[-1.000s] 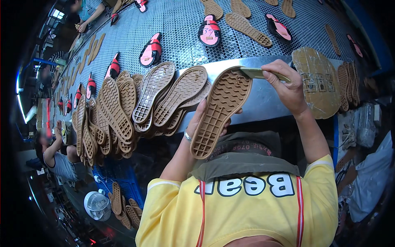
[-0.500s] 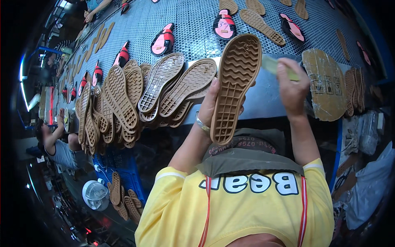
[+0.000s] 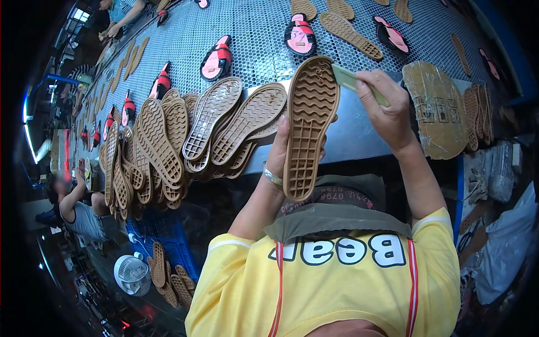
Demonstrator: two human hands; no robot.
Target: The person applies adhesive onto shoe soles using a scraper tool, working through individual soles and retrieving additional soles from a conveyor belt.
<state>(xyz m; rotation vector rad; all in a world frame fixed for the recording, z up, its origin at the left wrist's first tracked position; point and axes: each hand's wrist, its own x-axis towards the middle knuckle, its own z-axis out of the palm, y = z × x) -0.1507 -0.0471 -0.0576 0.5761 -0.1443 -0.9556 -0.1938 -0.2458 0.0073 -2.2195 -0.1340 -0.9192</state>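
Note:
Upright in front of me, a brown rubber shoe sole [image 3: 312, 121] shows its tread of wavy ridges and a square grid. My left hand [image 3: 278, 147] grips it from behind at the waist, the thumb along the left edge and most fingers hidden. Pinched in my right hand [image 3: 388, 106] is a flat, pale green tool [image 3: 359, 84], perhaps a brush or scraper. Its tip meets the sole's upper right rim. Left of the held sole, many similar soles [image 3: 247, 118] lie in overlapping piles on the metal ledge [image 3: 359, 132].
Beyond the ledge, a perforated conveyor surface [image 3: 258, 42] carries pink-and-black sandals [image 3: 216, 59] and loose soles [image 3: 351, 35]. A tape-covered board [image 3: 437, 109] stands at right beside more soles [image 3: 477, 115]. Below left are a blue crate [image 3: 163, 241] and white fan [image 3: 132, 274]. Other people sit at far left.
My right hand has moved left, bringing the green tool from beside the sole to its upper right rim. The held sole has shifted slightly left and down in view.

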